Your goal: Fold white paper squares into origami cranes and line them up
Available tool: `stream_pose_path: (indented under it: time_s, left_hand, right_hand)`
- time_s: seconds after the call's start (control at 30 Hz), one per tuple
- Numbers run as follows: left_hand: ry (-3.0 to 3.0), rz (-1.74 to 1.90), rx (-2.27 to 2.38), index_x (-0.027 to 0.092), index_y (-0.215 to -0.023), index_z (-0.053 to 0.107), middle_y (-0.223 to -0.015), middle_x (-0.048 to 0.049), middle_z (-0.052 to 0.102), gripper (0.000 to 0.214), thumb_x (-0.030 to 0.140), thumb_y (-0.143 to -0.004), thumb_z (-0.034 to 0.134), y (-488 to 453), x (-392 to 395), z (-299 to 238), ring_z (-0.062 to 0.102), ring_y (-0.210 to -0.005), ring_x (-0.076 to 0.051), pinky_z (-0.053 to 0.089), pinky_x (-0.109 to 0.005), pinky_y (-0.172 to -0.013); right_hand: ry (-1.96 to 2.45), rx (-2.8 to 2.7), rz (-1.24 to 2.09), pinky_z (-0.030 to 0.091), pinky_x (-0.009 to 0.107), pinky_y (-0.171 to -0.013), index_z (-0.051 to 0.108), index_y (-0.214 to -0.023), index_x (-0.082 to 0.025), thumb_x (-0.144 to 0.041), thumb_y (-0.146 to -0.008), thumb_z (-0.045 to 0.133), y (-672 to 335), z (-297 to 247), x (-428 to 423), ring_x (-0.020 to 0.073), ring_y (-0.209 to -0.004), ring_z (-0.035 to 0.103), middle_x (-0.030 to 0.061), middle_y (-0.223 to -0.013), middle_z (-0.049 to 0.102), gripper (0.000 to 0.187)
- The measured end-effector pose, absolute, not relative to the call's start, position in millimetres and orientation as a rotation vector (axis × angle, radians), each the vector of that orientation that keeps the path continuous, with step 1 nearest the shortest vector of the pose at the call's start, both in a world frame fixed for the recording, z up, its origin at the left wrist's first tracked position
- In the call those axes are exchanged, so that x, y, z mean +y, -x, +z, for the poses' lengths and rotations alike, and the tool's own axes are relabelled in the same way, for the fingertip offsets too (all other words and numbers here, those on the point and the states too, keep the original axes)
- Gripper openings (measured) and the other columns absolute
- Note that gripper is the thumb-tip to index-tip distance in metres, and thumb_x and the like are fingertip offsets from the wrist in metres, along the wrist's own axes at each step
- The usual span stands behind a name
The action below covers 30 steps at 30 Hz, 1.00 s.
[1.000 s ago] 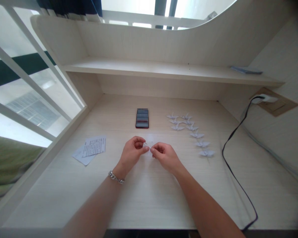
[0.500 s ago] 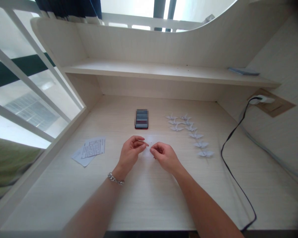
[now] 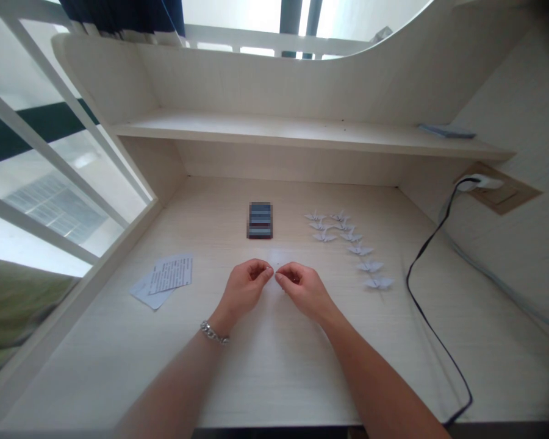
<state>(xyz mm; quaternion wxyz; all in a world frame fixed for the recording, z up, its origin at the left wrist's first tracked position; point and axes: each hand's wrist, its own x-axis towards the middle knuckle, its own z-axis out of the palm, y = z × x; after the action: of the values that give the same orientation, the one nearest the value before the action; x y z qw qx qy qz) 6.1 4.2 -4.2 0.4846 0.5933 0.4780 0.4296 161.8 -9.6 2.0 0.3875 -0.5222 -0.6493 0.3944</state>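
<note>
My left hand (image 3: 246, 286), with a silver chain bracelet (image 3: 214, 333) on its wrist, is closed with thumb and fingertips pinched together. Facing it, my right hand (image 3: 304, 288) makes a similar pinch, and the fingertips of the two almost meet over the middle of the desk. Whatever lies between the fingertips is too small or hidden to make out. To the right of my right hand stand several white folded paper cranes, the nearest paper crane (image 3: 379, 283) apart from it. Beyond both hands lies a phone (image 3: 260, 221) with a blurred screen.
Two overlapping paper sheets, the upper printed sheet (image 3: 171, 273) among them, lie left on the pale desk (image 3: 274, 384). A black cable (image 3: 421, 302) runs from a wall socket (image 3: 512, 194) down the right side. A shelf (image 3: 265, 133) spans the back; white rails (image 3: 41, 137) stand left.
My left hand's fingers have curled in from a more spread pose into a pinch, and its fingertips have come closer to my right hand. My right hand has stayed nearly still.
</note>
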Motion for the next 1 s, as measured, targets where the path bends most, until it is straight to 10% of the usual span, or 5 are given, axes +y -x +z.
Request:
stream_pose_path:
  time_s: [1.0]
  left_hand:
    - [-1.333, 1.108, 1.158, 0.014, -0.073, 0.062, -0.066, -0.0018, 0.059, 0.019, 0.033, -0.070, 0.060, -8, 7, 0, 0.051, -0.059, -0.012, 0.040, -0.022, -0.056]
  right_hand:
    - [1.260, -1.418, 1.229, 0.043, 0.024, -0.056, 0.058, -0.076, -0.016, -0.034, -0.074, 0.055, -165, -6, -2, 0.0133, -0.061, 0.054, 0.0014, -0.067, 0.058, 0.019]
